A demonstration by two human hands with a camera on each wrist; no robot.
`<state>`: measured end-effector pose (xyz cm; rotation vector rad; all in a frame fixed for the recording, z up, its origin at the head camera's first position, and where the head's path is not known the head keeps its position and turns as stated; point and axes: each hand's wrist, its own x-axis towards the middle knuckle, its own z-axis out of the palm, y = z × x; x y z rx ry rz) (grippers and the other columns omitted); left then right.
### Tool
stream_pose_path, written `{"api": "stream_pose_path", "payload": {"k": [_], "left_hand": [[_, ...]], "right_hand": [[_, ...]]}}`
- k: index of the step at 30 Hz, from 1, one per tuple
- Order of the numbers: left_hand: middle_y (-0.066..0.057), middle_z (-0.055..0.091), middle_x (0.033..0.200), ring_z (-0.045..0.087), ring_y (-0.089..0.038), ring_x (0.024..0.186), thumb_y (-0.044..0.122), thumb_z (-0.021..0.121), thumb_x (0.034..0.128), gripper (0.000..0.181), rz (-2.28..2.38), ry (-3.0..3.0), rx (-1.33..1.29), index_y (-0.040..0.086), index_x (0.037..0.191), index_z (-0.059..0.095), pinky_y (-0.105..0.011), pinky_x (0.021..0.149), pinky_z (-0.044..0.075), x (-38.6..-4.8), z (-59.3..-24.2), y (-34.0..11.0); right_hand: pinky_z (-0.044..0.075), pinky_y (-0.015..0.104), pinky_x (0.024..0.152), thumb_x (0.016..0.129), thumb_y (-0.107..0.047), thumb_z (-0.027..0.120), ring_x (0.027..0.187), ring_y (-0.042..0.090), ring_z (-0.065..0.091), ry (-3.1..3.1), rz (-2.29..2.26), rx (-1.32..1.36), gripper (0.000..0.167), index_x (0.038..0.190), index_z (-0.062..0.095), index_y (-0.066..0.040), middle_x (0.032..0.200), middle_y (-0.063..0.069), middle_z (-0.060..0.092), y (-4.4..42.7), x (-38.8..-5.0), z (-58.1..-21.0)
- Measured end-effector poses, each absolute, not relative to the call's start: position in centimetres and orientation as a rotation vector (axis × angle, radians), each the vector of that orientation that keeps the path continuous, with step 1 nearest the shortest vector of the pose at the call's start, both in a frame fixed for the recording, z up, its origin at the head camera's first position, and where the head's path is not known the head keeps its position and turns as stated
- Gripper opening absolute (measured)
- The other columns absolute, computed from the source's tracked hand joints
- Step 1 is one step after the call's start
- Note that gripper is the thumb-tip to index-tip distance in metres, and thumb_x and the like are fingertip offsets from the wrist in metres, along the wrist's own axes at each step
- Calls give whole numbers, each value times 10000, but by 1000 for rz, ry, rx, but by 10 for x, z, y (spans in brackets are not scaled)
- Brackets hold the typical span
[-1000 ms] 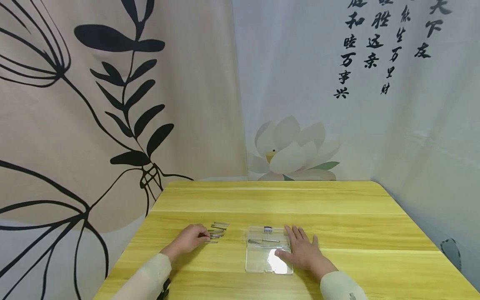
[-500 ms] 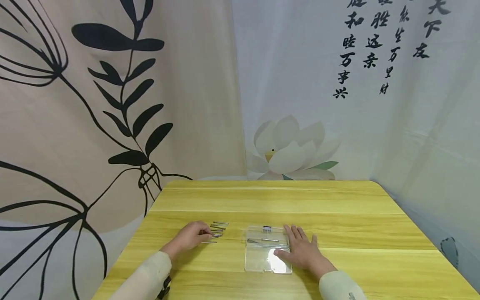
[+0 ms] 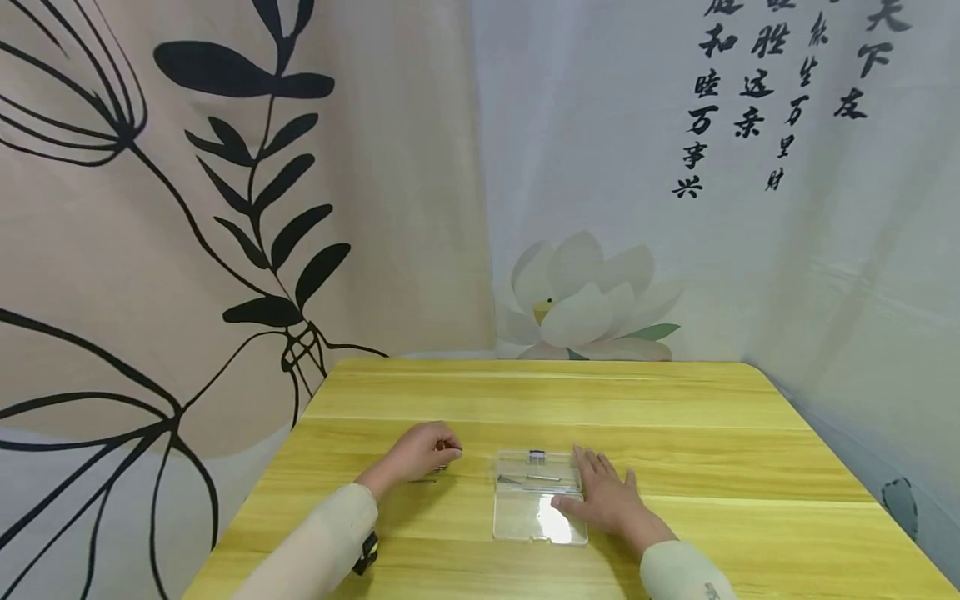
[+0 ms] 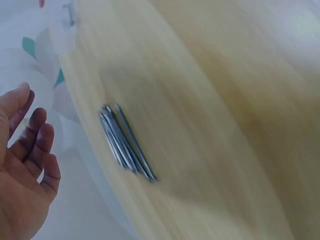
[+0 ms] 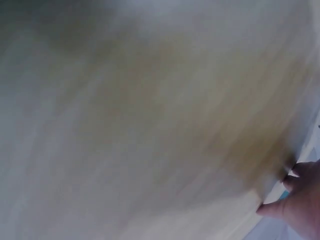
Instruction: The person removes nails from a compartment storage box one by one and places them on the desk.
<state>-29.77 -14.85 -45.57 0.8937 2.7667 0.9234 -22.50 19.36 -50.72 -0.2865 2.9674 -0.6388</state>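
Several slim steel nails (image 4: 122, 142) lie side by side on the wooden table; in the head view the left hand covers most of them, and one nail (image 3: 423, 481) shows below it. The left hand (image 3: 420, 452) is over the pile, thumb and index finger close together. In the left wrist view the left hand (image 4: 27, 165) has bent fingers; whether something is between the fingertips is hidden. A clear plastic box (image 3: 536, 464) lies with its lid spread toward the person and a nail (image 3: 543, 478) in it. The right hand (image 3: 611, 504), fingers straight and spread, rests along its right side, thumb over the lid.
The wooden table (image 3: 675, 433) reaches back to a printed curtain (image 3: 600, 167). A dark strap or device (image 3: 366, 554) is on the left wrist. The right wrist view is blurred, with the right hand (image 5: 297, 200) at its lower right edge.
The left hand has risen from the left end of the nails and moved right and away from the person, now covering most of them. The right hand and the box have stayed put.
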Motion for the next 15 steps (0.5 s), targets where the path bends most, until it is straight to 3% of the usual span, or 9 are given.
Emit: {"api": "stream_pose_path", "payload": {"k": [15], "left_hand": [[71,616,870,539,-80,756,170,673,963,77,985,2746,961,125,961,735,-276,669,473,-300,-453,-88]], "right_hand": [[46,745,1060,848,-621,674,1424,446,261,2967,-786,-223,1028,1550,250,0,1548,221,337,194,-225,-503]]}}
